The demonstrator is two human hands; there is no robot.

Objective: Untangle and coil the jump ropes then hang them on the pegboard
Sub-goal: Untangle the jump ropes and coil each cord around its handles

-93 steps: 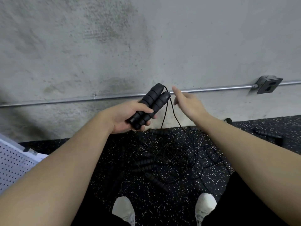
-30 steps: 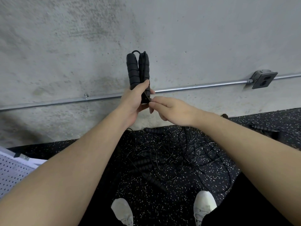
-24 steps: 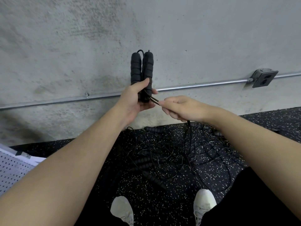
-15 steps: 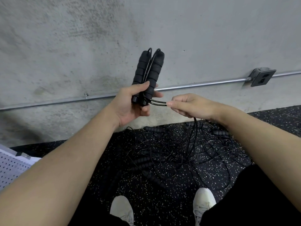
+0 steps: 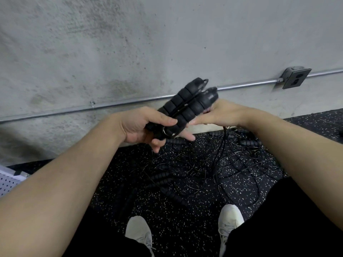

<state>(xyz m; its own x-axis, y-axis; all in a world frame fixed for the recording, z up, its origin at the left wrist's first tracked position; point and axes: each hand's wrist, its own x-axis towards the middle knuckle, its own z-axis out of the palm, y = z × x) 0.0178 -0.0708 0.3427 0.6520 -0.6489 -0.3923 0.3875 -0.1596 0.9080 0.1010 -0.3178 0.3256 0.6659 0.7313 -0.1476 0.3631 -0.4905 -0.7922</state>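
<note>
Speckled black rubber floor [image 5: 185, 210] w/ tangled rope pile [image 5: 204, 164]; left hand [image 5: 141, 125] grips two ribbed black foam handles [image 5: 185, 106], right hand [image 5: 222, 114] fingers' hold unclear (blurred). Cord could snag, dragging the pile.

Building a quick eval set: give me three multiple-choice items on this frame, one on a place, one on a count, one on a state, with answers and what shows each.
1. Where does the white pegboard show?
A. on the wall
B. low at the left edge
C. between the shoes

2. How many foam handles does the left hand grip?
A. one
B. two
C. four

3. What state is the rope pile on the floor in?
A. tangled
B. neatly coiled
C. hung up

Answers: 1 B, its perforated corner pokes in by the left forearm. 2 B, two ribbed black handles lie side by side in the grip. 3 A, thin cords loop over each other among loose handles.
</note>
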